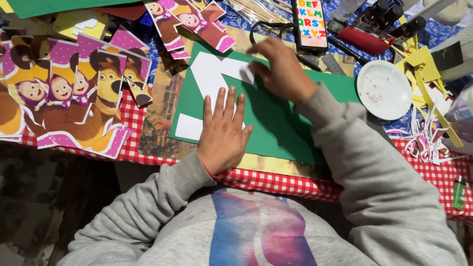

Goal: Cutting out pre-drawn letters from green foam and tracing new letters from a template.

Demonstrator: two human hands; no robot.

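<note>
A green card sheet [281,123] lies on the table in front of me. On it rests a white paper cut-out [209,79] in the form of a large angular letter. My left hand [224,130] lies flat, fingers apart, pressing the lower part of the white shape onto the green sheet. My right hand [281,69] reaches across from the right, its fingers pressing on the upper right end of the white shape. Both arms wear grey sleeves.
Cartoon cut-outs of a girl and a bear [74,93] are stacked at the left. At the right stands a white round dish [384,88]; beyond it lie yellow paper scraps [423,69]. A phone [310,22] lies at the back, a green lighter [458,192] at the right edge, on a red checked cloth [276,180].
</note>
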